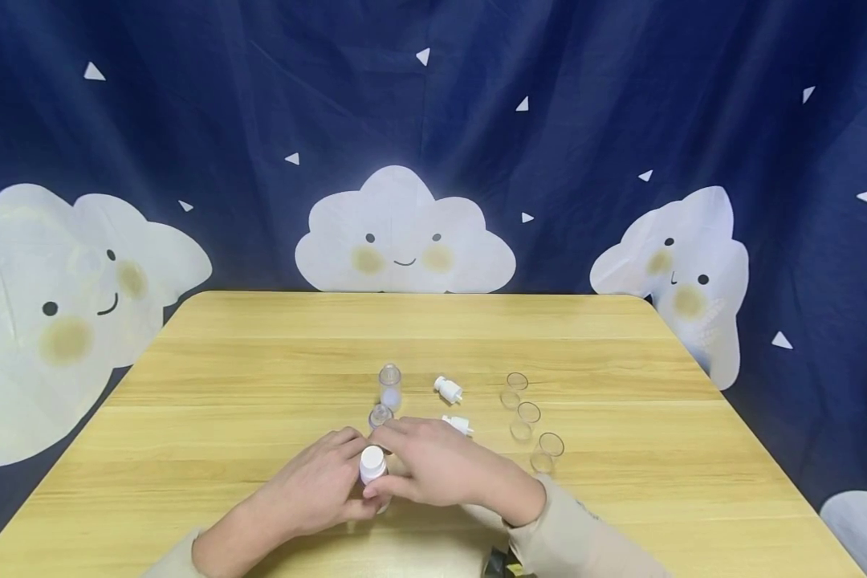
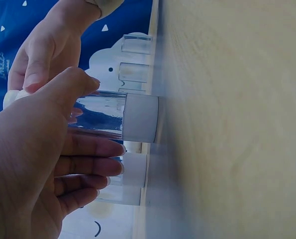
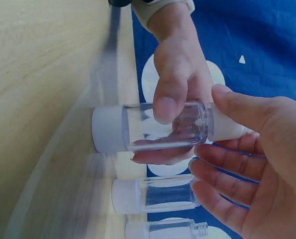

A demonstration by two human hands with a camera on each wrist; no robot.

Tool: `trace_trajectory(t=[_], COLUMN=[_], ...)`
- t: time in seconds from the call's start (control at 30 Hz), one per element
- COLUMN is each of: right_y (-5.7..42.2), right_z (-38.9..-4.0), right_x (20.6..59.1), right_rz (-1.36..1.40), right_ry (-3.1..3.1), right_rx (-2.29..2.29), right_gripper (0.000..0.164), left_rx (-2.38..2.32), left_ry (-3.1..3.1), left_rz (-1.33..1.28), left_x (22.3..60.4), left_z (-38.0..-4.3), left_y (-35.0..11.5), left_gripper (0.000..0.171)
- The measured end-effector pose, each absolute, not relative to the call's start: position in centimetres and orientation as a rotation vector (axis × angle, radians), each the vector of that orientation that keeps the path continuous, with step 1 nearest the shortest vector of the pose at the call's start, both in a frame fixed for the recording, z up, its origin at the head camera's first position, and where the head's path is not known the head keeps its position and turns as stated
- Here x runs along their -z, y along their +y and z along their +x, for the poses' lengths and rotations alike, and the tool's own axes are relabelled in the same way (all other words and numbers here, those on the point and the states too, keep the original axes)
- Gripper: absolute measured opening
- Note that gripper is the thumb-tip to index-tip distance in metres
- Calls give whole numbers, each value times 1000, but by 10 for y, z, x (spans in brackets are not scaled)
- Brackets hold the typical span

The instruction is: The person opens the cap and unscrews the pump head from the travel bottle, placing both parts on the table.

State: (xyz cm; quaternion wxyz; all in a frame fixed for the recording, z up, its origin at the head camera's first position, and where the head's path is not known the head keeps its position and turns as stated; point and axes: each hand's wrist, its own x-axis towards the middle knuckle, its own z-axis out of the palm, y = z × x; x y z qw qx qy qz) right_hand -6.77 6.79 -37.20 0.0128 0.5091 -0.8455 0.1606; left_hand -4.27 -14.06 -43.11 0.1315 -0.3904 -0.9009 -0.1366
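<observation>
A clear bottle (image 3: pixel 160 127) with a white base stands upright between the two hands at the near part of the table. Around its clear body curl the thumb and fingers of my left hand (image 1: pixel 314 490). My right hand (image 1: pixel 441 466) pinches the white pump top (image 1: pixel 372 460) at the bottle's neck between thumb and fingers. Just beyond the hands are two more clear bottles, one farther off (image 1: pixel 390 388) and one nearer (image 1: pixel 380 414), both without pump tops. In the head view, fingers hide most of the held bottle.
Two loose white pump tops, one farther (image 1: pixel 449 390) and one nearer (image 1: pixel 458 425), lie right of the bottles. Three clear caps (image 1: pixel 547 453) form a row farther right on the wooden table (image 1: pixel 260 369). A black object (image 1: pixel 497 562) shows beside the right sleeve. A blue curtain (image 1: pixel 246 120) hangs behind.
</observation>
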Motion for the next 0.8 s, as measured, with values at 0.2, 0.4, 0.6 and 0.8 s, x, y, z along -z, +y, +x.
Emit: trace_trajectory(t=[0.2, 0.4, 0.6, 0.8], right_y=[70, 74, 83, 94], right_z=[-69, -71, -73, -72], right_x=[369, 362, 357, 354], right_rz=[1591, 1571, 1518, 1434], right_ry=[-2673, -2666, -2616, -2661], right_rx=[-575, -677, -717, -671], right_gripper=[35, 34, 41, 44], left_rx=[410, 395, 369, 342], left_ry=[-2620, -2602, -2614, -2626], left_rz=[-1138, -1150, -1162, -1148], left_x=[431, 431, 430, 429], left_z=[-43, -43, -44, -43], left_y=[-141, -141, -141, -141], left_gripper=[34, 33, 42, 47])
